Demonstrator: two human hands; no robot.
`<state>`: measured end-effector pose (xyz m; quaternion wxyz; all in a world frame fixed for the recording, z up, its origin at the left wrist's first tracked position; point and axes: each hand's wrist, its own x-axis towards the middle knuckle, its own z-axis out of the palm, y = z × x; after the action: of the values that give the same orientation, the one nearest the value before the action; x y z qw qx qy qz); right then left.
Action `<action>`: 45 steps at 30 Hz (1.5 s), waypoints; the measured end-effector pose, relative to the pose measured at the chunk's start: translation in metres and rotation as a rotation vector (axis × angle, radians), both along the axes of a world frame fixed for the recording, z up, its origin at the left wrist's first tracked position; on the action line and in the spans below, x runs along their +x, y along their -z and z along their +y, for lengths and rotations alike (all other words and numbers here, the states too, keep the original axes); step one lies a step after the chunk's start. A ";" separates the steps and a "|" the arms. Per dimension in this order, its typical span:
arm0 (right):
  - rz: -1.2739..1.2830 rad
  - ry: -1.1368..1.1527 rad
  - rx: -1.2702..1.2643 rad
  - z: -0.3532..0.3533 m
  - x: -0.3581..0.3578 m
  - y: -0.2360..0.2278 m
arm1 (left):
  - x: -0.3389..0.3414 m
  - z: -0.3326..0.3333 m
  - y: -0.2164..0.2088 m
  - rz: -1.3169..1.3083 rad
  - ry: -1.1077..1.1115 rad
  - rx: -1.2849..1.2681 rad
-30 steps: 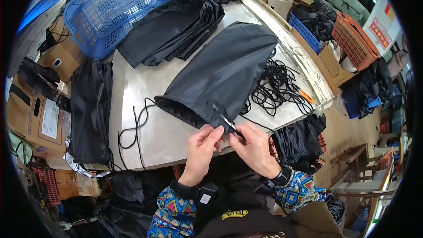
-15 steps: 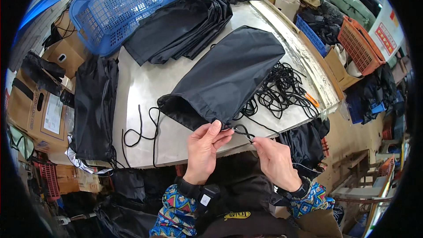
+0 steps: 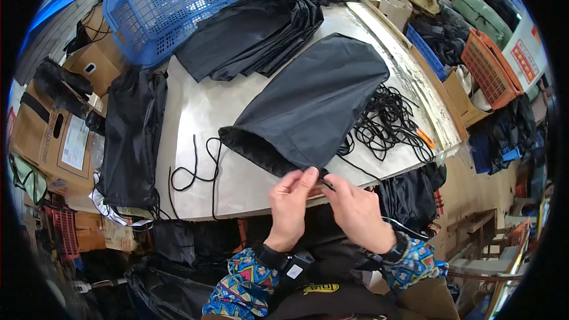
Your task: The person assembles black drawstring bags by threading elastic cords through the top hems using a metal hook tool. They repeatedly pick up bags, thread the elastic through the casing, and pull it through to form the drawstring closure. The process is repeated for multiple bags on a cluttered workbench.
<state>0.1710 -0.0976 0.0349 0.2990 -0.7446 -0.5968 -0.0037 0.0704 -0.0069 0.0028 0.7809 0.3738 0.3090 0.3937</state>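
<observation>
A black drawstring bag lies across the pale worktable, its open mouth toward me. My left hand pinches the bag's near corner between thumb and fingers. Close beside it, my right hand is closed with its fingertips at the same corner, on the black cord there; the exact grip is partly hidden. One loose cord trails from the bag's left side onto the table. Right of the bag sits a tangled heap of black cords, with an orange-handled tool at its edge.
Folded black bags are stacked at the back, beside a blue plastic basket. Another black bag hangs over the left edge near a cardboard box. An orange crate stands at the far right.
My right hand has come left, up against my left hand at the bag's corner. The cord loop that stretched between the hands is drawn in. The view has shifted slightly.
</observation>
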 end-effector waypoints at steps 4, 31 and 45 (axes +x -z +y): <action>0.082 -0.077 -0.018 -0.043 0.050 -0.017 | -0.020 0.044 -0.006 0.010 -0.250 -0.023; 0.308 -0.079 -0.088 -0.027 0.026 -0.013 | -0.004 0.008 0.016 0.047 0.347 0.054; 0.203 -0.063 0.584 -0.003 0.053 -0.095 | -0.002 0.036 -0.015 0.633 0.011 1.240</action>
<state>0.2237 -0.1006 0.1297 0.5583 -0.6050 -0.5602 -0.0914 0.0687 0.0287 0.0174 0.2975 0.8492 0.2379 0.3657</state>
